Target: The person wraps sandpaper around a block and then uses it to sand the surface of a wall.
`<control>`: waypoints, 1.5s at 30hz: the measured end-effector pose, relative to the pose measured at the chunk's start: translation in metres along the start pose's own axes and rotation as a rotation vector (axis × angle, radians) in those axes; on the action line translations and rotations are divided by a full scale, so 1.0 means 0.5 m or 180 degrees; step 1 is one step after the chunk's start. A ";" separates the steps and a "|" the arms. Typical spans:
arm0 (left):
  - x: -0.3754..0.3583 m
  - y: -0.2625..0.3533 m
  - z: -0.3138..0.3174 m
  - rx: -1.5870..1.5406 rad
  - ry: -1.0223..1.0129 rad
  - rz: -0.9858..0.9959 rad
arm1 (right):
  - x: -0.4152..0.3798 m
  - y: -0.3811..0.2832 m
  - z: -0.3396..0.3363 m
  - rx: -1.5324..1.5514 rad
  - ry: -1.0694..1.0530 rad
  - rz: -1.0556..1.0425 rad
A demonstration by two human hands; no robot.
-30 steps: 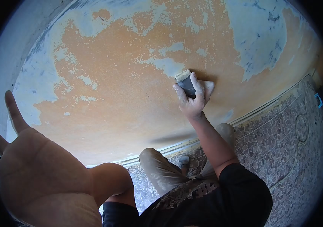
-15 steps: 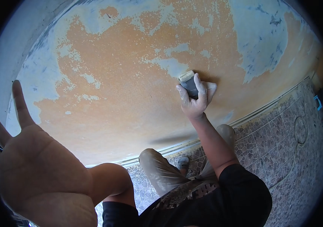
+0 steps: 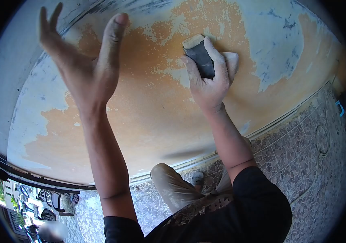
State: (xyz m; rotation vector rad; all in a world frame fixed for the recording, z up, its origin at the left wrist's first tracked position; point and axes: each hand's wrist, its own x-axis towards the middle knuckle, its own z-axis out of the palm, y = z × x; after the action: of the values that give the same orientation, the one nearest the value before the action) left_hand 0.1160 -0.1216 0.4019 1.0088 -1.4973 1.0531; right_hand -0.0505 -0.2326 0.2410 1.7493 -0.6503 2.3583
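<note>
In my right hand [image 3: 215, 77] is a dark grey block [image 3: 200, 58] with a pale, dusty end, pressed near the wall [image 3: 140, 121]. Fingers and thumb wrap its sides, and white dust coats them. The wall shows orange patches among pale, bluish-white, scraped-looking areas. My left hand [image 3: 86, 60] is raised at the upper left with thumb and fingers spread, holding nothing. It is in front of the wall; whether it touches the surface is hard to tell.
Below the wall lies a stone-patterned tiled floor [image 3: 278, 162]. My bent knee [image 3: 167, 178] is close to the wall's base. A hose or cable [image 3: 323, 139] loops on the floor at right. Parked motorcycles [image 3: 45, 202] show at lower left.
My left hand has moved up and right from the lower left, its fingers still spread. My right hand and the block have moved higher along the wall.
</note>
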 end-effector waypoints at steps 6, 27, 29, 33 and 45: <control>-0.022 -0.021 0.038 0.1031 0.0125 0.0419 | -0.223 0.040 -0.051 -0.0070 -0.0138 -0.0005; 0.010 0.001 0.013 0.1130 -0.0081 0.0046 | 0.019 -0.011 0.019 0.0108 0.0027 -0.0102; 0.010 0.001 0.012 0.1116 -0.0092 0.0085 | 0.001 -0.012 0.019 0.0086 0.0096 -0.0056; 0.009 -0.006 0.015 0.1136 -0.0017 0.0180 | -0.236 0.039 -0.037 -0.0275 -0.0011 -0.0111; 0.011 0.002 0.005 0.1049 -0.0145 0.0097 | -0.090 0.037 -0.003 -0.0232 0.0232 -0.0014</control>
State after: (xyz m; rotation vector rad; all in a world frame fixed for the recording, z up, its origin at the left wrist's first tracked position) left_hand 0.1135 -0.1243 0.4067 1.2476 -1.4060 1.3358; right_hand -0.0442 -0.2418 0.1937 1.6256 -0.7111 2.3518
